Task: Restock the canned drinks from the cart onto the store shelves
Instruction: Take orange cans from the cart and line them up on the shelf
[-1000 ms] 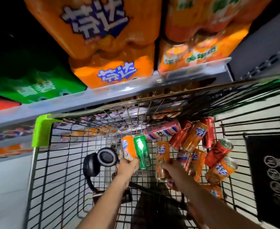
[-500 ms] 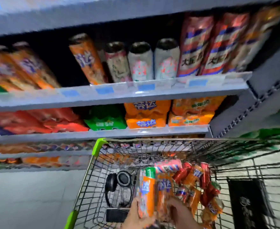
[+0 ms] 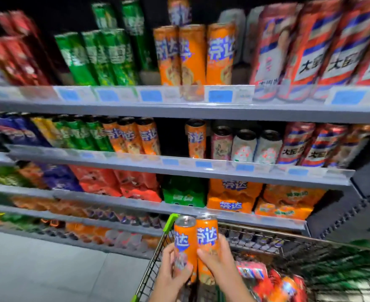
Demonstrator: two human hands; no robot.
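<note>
1. Head view, hands: the left hand [image 3: 173, 271] is wrapped round the lower half of an orange can [image 3: 184, 243], fingers closed on its body; the right hand [image 3: 218, 261] grips a second orange can [image 3: 207, 240] the same way, thumb across the front and fingers curled behind
2. Head view, cans: the two are held upright and pressed side by side, touching along their length, tops up and labels facing the person; carrying them as a pair likely lets both go onto the shelf in one reach, already standing the way the stock stands
3. Head view, cart: the wire cart [image 3: 155, 264] sits below the hands, its green corner [image 3: 170, 222] just behind the left can; a loose heap of red and orange cans [image 3: 282, 286] lies on its side in the basket at the right, so much remains to be put out
4. Head view, shelves: the middle shelf [image 3: 179, 163] carries upright orange cans [image 3: 131, 136] with a dark gap [image 3: 172, 136] before a lone orange can [image 3: 196, 138]; that gap looks like the fitting slot, though this is a judgement
5. Head view, above: the top shelf [image 3: 179, 110] holds taller orange cans [image 3: 192, 53] in a full-looking row; edges are blurred, so finer detail cannot be told
</note>
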